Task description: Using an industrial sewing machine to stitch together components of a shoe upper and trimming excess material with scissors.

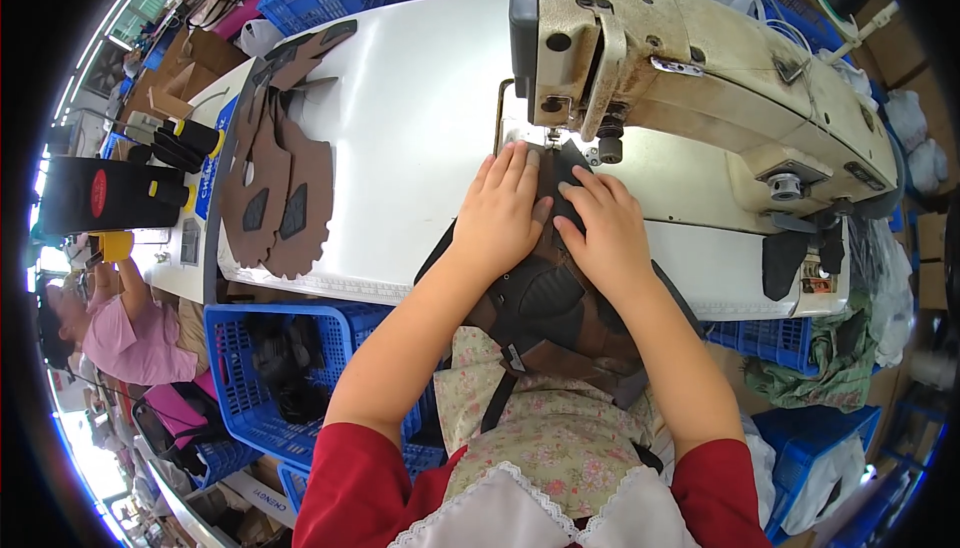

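The left hand (500, 213), flat with fingers close together, and the right hand (608, 233), loosely spread, rest on dark fabric (545, 293) at the bench (420, 128) edge, near the needle (552, 137) of the sewing machine (690, 63), apparently guiding it for stitching, the next move calling for steady feeding.

A long, glossy white table (410, 113) with rounded corners stretches from 9 o'clock to 4 o'clock. Brown cut pieces (315, 183) with dark patches lie overlapping at 9 o'clock, scalloped along their lower edges and reaching up toward 10. A cream sewing machine (700, 73), worn and stained, stands from 12 to 3 o'clock. Dark cloth (545, 283) lies below its needle and runs toward 6 o'clock, drooping over the table's near edge.
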### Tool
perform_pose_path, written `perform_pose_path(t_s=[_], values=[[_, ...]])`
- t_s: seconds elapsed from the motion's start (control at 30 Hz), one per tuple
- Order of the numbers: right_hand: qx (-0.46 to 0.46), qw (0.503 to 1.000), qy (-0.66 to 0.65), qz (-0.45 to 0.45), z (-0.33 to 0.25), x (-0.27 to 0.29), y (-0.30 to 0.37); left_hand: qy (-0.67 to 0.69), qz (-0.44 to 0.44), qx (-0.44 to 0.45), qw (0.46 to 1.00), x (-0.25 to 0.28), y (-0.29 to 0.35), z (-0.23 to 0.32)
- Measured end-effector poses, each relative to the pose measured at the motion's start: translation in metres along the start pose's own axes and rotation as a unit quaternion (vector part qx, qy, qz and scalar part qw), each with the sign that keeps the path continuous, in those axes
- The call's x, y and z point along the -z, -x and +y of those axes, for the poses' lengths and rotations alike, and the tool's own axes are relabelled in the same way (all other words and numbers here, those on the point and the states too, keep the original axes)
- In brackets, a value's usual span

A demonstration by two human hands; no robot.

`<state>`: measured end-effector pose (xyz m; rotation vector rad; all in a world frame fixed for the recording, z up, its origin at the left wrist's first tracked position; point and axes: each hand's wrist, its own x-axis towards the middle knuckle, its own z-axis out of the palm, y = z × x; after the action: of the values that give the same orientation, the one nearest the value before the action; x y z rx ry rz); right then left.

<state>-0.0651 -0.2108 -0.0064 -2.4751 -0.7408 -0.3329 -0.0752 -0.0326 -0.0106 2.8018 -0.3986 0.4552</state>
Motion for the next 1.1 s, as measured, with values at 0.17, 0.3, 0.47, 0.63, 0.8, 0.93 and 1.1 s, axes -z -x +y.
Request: perform_pose_path(t_s=[0.17, 0.3, 0.47, 0.63, 0.8, 0.93, 1.1], values=[[0.003, 1.000, 0.001, 0.011, 0.005, -0.002, -0.009, -0.006, -0.003, 0.001, 1.000, -0.005, -0.009, -0.007], [0.005, 1.000, 0.001, 0.013, 0.006, -0.003, -0.013, -0.007, -0.003, 0.005, 1.000, -0.004, -0.013, -0.008], [0.003, 1.000, 0.005, 0.015, 0.005, -0.002, -0.013, 0.001, -0.006, 0.009, 1.000, -0.004, -0.013, -0.007], [0.005, 1.000, 0.003, 0.013, 0.005, -0.002, -0.015, -0.001, -0.003, 0.013, 1.000, -0.004, -0.014, -0.009], [0.006, 1.000, -0.001, 0.013, 0.007, -0.003, -0.015, 0.011, -0.008, 0.006, 1.000, -0.004, -0.015, -0.011], [0.006, 1.000, 0.004, 0.014, 0.006, -0.003, -0.015, 0.008, -0.009, 0.004, 1.000, -0.004, -0.015, -0.010], [-0.001, 1.000, 0.006, 0.008, 0.006, -0.001, -0.015, 0.012, -0.015, 0.000, 1.000, -0.003, -0.017, -0.009]])
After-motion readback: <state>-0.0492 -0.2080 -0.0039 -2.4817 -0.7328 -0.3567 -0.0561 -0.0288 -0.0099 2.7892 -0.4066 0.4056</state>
